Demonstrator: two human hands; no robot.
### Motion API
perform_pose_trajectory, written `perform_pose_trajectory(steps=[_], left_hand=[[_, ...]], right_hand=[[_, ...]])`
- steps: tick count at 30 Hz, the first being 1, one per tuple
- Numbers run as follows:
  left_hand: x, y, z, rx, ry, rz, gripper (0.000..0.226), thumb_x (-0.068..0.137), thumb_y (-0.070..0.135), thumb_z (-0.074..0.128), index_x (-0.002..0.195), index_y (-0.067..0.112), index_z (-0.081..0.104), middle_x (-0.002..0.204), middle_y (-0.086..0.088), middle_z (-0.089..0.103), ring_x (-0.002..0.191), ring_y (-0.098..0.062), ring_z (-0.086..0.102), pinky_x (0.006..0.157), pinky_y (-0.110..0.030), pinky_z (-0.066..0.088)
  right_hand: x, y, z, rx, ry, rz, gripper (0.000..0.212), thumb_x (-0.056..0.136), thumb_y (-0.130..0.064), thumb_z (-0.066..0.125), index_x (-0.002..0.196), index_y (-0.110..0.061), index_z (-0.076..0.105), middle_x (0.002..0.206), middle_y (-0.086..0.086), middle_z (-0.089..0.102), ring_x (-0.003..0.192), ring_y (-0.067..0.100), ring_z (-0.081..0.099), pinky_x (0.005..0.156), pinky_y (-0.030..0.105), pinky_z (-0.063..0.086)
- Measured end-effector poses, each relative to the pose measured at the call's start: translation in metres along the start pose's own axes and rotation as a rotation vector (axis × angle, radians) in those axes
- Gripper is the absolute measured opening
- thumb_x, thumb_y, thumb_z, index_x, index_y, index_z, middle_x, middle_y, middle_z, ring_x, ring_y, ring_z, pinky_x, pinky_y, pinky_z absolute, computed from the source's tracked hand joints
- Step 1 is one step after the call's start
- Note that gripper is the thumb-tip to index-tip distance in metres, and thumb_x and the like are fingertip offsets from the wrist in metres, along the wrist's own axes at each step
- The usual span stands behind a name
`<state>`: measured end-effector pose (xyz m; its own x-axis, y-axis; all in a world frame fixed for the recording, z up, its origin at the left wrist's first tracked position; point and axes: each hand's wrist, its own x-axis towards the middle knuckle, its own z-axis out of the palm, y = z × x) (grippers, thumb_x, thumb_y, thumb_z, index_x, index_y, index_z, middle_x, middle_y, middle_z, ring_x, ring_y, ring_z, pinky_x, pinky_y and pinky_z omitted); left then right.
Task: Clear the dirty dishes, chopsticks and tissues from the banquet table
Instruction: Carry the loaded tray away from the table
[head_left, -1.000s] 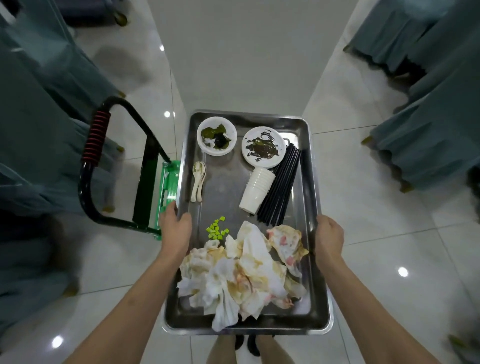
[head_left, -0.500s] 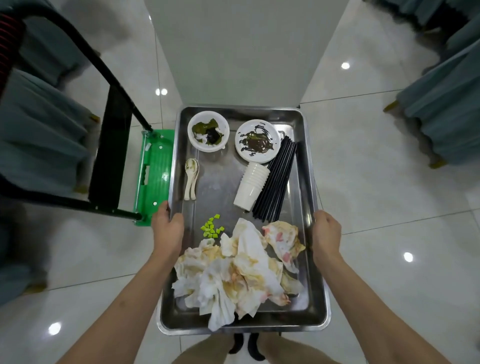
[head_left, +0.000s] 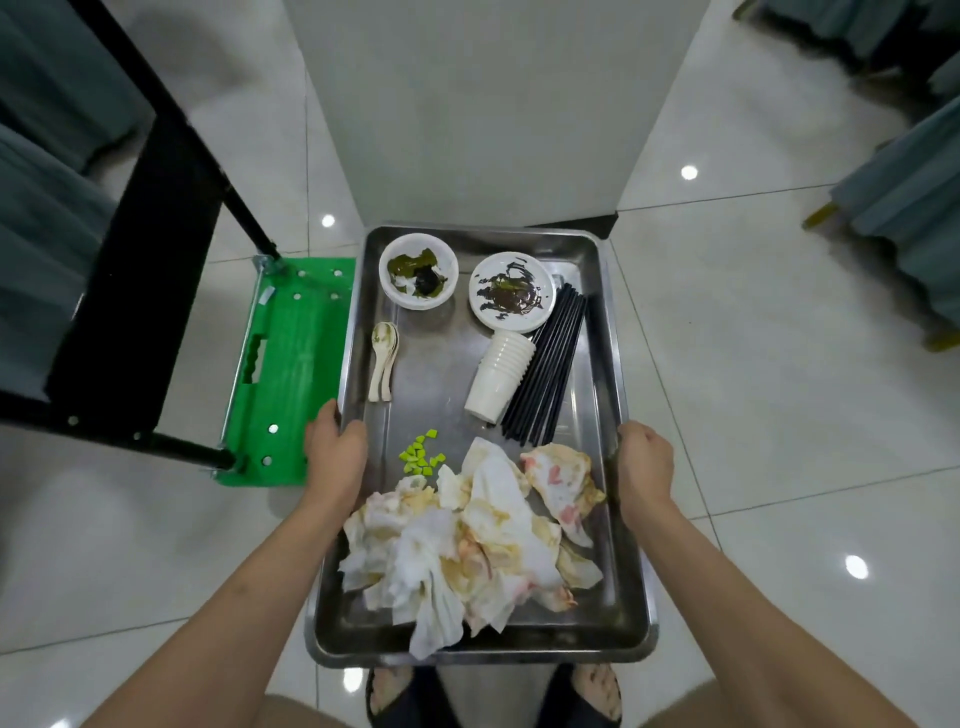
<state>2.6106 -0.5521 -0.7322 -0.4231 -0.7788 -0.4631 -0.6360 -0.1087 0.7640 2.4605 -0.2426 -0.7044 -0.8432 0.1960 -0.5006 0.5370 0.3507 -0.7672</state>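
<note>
I carry a steel tray (head_left: 631, 587) above the floor. My left hand (head_left: 335, 457) grips its left rim and my right hand (head_left: 643, 464) grips its right rim. On the tray lie a heap of stained tissues (head_left: 467, 540) at the near end, green food bits (head_left: 420, 460), a stack of white cups (head_left: 500, 382) on its side, a bundle of black chopsticks (head_left: 549, 371), two white spoons (head_left: 383, 366), a dirty bowl (head_left: 418, 270) and a dirty plate (head_left: 511, 299) at the far end.
A green platform trolley (head_left: 283, 374) with a black handle frame (head_left: 156, 208) stands on the tiled floor left of the tray. A white pillar (head_left: 483, 104) rises straight ahead. Grey-blue chair covers (head_left: 904, 197) hang at the right and left edges.
The view has tipped down and moved forward: the trolley's green deck has come into fuller view beside the tray, and the pillar is closer. Both hands keep their hold on the rims.
</note>
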Motion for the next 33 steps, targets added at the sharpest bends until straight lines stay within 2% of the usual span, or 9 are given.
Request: perform_pose_trajectory(steps=[2, 5, 10, 12, 14, 20, 26, 29, 33], left_hand=[[0.004, 0.011, 0.005, 0.003, 0.003, 0.026, 0.067, 0.076, 0.027, 0.044, 0.141, 0.011, 0.052, 0.116, -0.016, 0.062, 0.092, -0.036, 0.061, 0.082, -0.046, 0.053], [0.02, 0.004, 0.017, -0.013, 0.003, 0.1, 0.042, 0.077, 0.019, 0.044, 0.112, 0.008, 0.062, 0.093, -0.019, 0.058, 0.071, -0.025, 0.049, 0.061, -0.034, 0.04], [0.061, -0.006, 0.031, 0.032, 0.05, 0.096, 0.047, 0.084, 0.022, 0.049, 0.127, 0.007, 0.06, 0.113, -0.019, 0.066, 0.097, -0.036, 0.063, 0.092, -0.051, 0.052], [0.075, -0.001, 0.037, 0.046, 0.061, 0.096, 0.038, 0.087, 0.018, 0.049, 0.12, 0.003, 0.061, 0.102, -0.019, 0.064, 0.088, -0.037, 0.061, 0.081, -0.047, 0.051], [0.087, 0.004, 0.042, 0.055, 0.065, 0.125, 0.029, 0.09, 0.011, 0.048, 0.113, -0.001, 0.061, 0.09, -0.016, 0.058, 0.074, -0.029, 0.05, 0.066, -0.039, 0.039], [0.128, 0.006, 0.051, 0.099, 0.089, 0.156, 0.016, 0.093, 0.013, 0.045, 0.1, 0.003, 0.055, 0.081, -0.01, 0.048, 0.065, -0.025, 0.041, 0.059, -0.037, 0.03], [0.151, 0.001, 0.069, 0.081, 0.069, 0.15, 0.016, 0.092, 0.012, 0.045, 0.097, 0.002, 0.055, 0.079, -0.011, 0.048, 0.065, -0.024, 0.041, 0.055, -0.035, 0.029], [0.156, 0.0, 0.08, 0.043, 0.037, 0.116, 0.018, 0.091, 0.012, 0.046, 0.102, 0.001, 0.055, 0.087, -0.015, 0.054, 0.07, -0.025, 0.045, 0.061, -0.036, 0.032], [0.172, -0.005, 0.093, 0.023, 0.019, 0.089, 0.046, 0.081, 0.024, 0.044, 0.117, -0.002, 0.056, 0.108, -0.021, 0.059, 0.081, -0.029, 0.051, 0.065, -0.036, 0.04]], right_hand=[[0.01, 0.006, 0.012, 0.01, -0.014, -0.003, 0.023, 0.088, -0.023, 0.045, 0.066, -0.02, 0.036, 0.07, 0.006, 0.035, 0.068, 0.021, 0.036, 0.063, 0.038, 0.03], [0.03, 0.015, 0.03, 0.034, -0.019, -0.017, 0.02, 0.084, -0.024, 0.045, 0.066, -0.02, 0.038, 0.07, 0.006, 0.036, 0.068, 0.021, 0.037, 0.063, 0.038, 0.031], [0.063, 0.007, 0.058, 0.048, -0.026, -0.049, 0.015, 0.086, -0.026, 0.047, 0.075, -0.016, 0.046, 0.071, 0.007, 0.037, 0.068, 0.021, 0.037, 0.063, 0.036, 0.03], [0.076, 0.005, 0.069, 0.063, -0.034, -0.044, 0.017, 0.09, -0.024, 0.048, 0.078, -0.012, 0.049, 0.071, 0.006, 0.04, 0.068, 0.021, 0.039, 0.064, 0.034, 0.032], [0.09, 0.004, 0.08, 0.058, -0.034, -0.042, 0.024, 0.094, -0.024, 0.048, 0.077, -0.007, 0.053, 0.074, 0.008, 0.047, 0.068, 0.022, 0.044, 0.063, 0.032, 0.035], [0.126, 0.001, 0.112, 0.052, -0.044, -0.016, 0.038, 0.093, -0.032, 0.051, 0.111, 0.0, 0.063, 0.087, 0.009, 0.059, 0.073, 0.024, 0.054, 0.06, 0.032, 0.038], [0.15, 0.004, 0.12, 0.027, -0.039, 0.0, 0.043, 0.094, -0.032, 0.05, 0.118, 0.002, 0.061, 0.089, 0.009, 0.056, 0.073, 0.024, 0.051, 0.058, 0.032, 0.034], [0.16, 0.005, 0.119, 0.005, -0.034, 0.006, 0.044, 0.095, -0.033, 0.048, 0.119, 0.002, 0.061, 0.087, 0.008, 0.053, 0.072, 0.023, 0.048, 0.059, 0.033, 0.034], [0.169, 0.006, 0.12, -0.008, -0.04, 0.001, 0.039, 0.097, -0.032, 0.047, 0.116, 0.0, 0.06, 0.083, 0.006, 0.051, 0.069, 0.021, 0.045, 0.056, 0.033, 0.032]])
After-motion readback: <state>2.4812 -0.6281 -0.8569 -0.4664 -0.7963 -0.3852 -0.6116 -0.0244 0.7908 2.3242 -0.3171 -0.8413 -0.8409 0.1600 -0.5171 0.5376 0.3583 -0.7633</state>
